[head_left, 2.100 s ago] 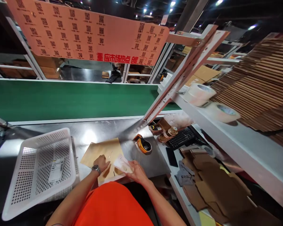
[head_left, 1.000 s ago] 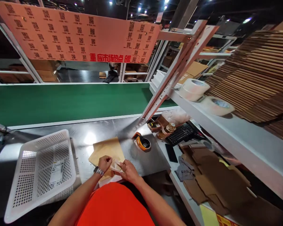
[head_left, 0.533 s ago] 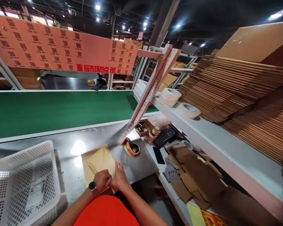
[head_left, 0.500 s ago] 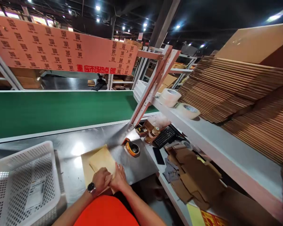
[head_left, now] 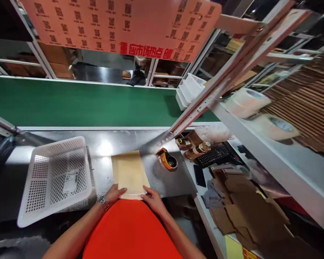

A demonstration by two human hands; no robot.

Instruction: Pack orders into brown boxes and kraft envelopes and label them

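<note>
Counting in the head view: one yellow-brown envelope [head_left: 130, 172], one white perforated basket [head_left: 88, 169] with one printed label [head_left: 70, 181] in it, one orange-and-black tape dispenser [head_left: 167, 160]. On the side surface to the right: one dark phone [head_left: 199, 175], one keyboard [head_left: 212, 157], one bottle [head_left: 197, 151], one grey cloth [head_left: 214, 194]. Clear tape rolls [head_left: 279, 126] sit on the shelf [head_left: 261, 149] in two groups; exact number of rolls blurred. Across the green belt [head_left: 97, 108], a nested stack of white trays [head_left: 190, 90], at least two.

Envelope lies flat on the metal table [head_left: 178, 183], between basket and dispenser, touching neither; its near edge, with a pale strip, is against the red shirt [head_left: 132, 230].

Hands, two. Left hand [head_left: 115, 194], metal-banded watch [head_left: 104, 202] at the wrist: at the envelope's near left corner, thumb laid on top and pointing inward, fingers mostly hidden. Right hand [head_left: 153, 200]: at the near right corner, thumb and forefinger toward the paper, palm turned inward. Both grips narrow, each pinching the envelope's near edge. Forearms come in from either side of the shirt and converge on the envelope.
</note>
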